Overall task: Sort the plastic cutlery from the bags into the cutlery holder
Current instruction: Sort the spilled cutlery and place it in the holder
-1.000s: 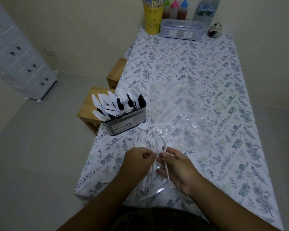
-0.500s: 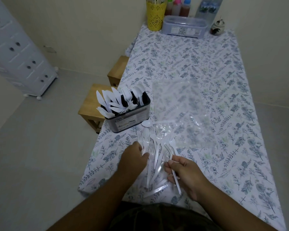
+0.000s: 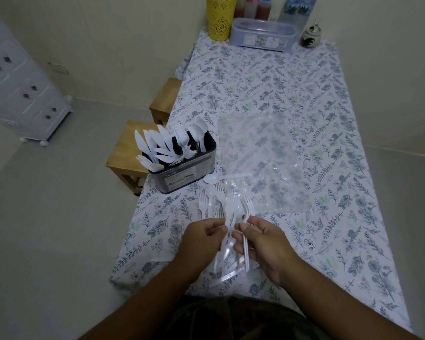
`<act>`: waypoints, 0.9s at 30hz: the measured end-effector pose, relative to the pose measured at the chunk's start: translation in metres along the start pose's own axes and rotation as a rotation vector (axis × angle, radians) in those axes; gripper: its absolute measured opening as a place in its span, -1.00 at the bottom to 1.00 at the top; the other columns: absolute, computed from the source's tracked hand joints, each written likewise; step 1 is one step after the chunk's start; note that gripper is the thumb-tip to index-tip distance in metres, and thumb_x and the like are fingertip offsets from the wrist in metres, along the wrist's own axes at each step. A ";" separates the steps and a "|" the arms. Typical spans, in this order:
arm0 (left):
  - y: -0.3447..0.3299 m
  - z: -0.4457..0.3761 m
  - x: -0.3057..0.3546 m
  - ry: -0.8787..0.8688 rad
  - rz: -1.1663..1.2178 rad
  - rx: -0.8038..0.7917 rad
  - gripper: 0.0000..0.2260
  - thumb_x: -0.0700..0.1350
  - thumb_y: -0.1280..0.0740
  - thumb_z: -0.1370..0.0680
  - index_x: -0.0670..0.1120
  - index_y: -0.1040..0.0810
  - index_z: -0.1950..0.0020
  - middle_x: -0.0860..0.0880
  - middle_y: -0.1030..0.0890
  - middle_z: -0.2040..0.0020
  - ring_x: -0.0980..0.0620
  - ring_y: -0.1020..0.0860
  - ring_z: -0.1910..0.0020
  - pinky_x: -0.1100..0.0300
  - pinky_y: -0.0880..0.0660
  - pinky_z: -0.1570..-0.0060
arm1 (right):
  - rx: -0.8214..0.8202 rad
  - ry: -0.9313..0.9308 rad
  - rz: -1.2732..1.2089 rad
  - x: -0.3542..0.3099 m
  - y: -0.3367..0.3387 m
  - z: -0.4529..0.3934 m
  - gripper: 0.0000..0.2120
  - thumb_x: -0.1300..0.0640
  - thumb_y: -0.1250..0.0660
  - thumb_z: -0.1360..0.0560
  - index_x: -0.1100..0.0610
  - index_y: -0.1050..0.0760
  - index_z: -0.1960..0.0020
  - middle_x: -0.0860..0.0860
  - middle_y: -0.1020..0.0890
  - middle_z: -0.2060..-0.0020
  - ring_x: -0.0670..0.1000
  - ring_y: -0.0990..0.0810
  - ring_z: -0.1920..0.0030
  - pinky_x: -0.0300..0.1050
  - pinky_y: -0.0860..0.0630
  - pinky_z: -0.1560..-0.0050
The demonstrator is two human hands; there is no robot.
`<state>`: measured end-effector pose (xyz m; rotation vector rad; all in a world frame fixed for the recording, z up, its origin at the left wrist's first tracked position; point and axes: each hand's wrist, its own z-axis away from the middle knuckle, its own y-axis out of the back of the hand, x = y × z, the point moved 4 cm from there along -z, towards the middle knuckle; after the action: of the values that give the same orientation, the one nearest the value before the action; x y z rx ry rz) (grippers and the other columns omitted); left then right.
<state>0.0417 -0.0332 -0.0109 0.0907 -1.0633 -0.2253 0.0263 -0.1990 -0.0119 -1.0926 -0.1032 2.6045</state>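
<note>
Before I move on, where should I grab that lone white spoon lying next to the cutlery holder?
Take the spoon by its handle, not the bowl. It lies flat on the tablecloth with the bowl end pointing at the cutlery holder and the handle running right, onto the clear bag. Coming from above with the right hand, a pinch at mid-handle looks easiest, since that side is open.

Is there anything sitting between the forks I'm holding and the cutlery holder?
Nothing visible blocks the way. The forks in the right hand and left hand have bare tablecloth between them and the cutlery holder. A loose spoon lies beside the holder, low and flat.
</note>
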 end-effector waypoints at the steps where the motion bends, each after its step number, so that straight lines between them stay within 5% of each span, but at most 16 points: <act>1: -0.006 0.004 0.001 0.002 0.060 -0.041 -0.73 -0.17 -0.39 -0.57 -0.05 -0.61 -0.27 -0.02 -0.73 0.05 0.08 -0.70 0.14 0.08 -0.65 0.01 | -0.030 -0.003 0.011 -0.001 -0.003 0.001 -0.74 0.25 -0.38 -0.60 0.23 -0.57 -0.28 0.17 -0.75 -0.05 0.14 -0.75 -0.05 0.10 -0.70 -0.06; 8: -0.012 0.006 0.003 -0.050 0.050 -0.069 -0.72 -0.18 -0.35 -0.60 -0.01 -0.60 -0.31 -0.01 -0.73 0.00 0.07 -0.70 0.04 0.00 -0.63 -0.09 | -0.050 0.013 0.002 -0.005 -0.005 0.002 -0.81 0.26 -0.33 -0.63 0.26 -0.61 -0.21 0.20 -0.76 0.00 0.17 -0.76 0.02 0.06 -0.71 0.04; 13: -0.019 0.011 0.006 -0.040 0.181 -0.085 -0.78 -0.21 -0.33 -0.61 0.01 -0.63 -0.20 -0.05 -0.73 0.07 -0.02 -0.71 0.07 -0.06 -0.65 -0.02 | -0.044 0.020 -0.004 -0.007 -0.005 -0.001 -0.80 0.27 -0.30 -0.64 0.29 -0.61 -0.21 0.24 -0.74 -0.03 0.23 -0.74 -0.04 0.16 -0.68 -0.09; 19: -0.023 0.011 0.013 -0.122 0.110 -0.038 -0.79 -0.21 -0.32 -0.60 0.05 -0.68 -0.10 0.02 -0.73 0.13 0.03 -0.71 0.14 -0.06 -0.67 0.08 | -0.073 0.004 -0.085 -0.005 -0.004 0.000 -0.76 0.28 -0.32 -0.62 0.34 -0.55 -0.25 0.30 -0.71 -0.08 0.29 -0.72 -0.10 0.05 -0.70 0.12; 24: -0.022 0.014 0.013 -0.153 -0.002 0.021 -0.85 -0.12 -0.38 -0.57 0.12 -0.62 -0.08 0.05 -0.66 0.21 0.11 -0.67 0.25 0.01 -0.66 0.18 | -0.087 0.003 -0.036 -0.003 -0.005 -0.003 -0.74 0.25 -0.32 -0.64 0.30 -0.53 -0.30 0.28 -0.72 -0.09 0.27 -0.72 -0.11 0.18 -0.69 -0.04; 27: -0.019 0.014 0.020 -0.338 -0.248 0.081 -0.83 -0.11 -0.29 -0.60 0.07 -0.59 -0.14 0.12 -0.62 0.17 0.18 -0.60 0.22 0.22 -0.59 0.19 | -0.058 0.019 0.038 -0.002 -0.006 -0.005 -0.71 0.22 -0.36 -0.62 0.29 -0.53 -0.31 0.23 -0.74 -0.04 0.22 -0.74 -0.06 0.21 -0.66 -0.13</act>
<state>0.0358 -0.0554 0.0095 0.2653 -1.3989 -0.4330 0.0326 -0.1945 -0.0126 -1.1497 -0.1560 2.6398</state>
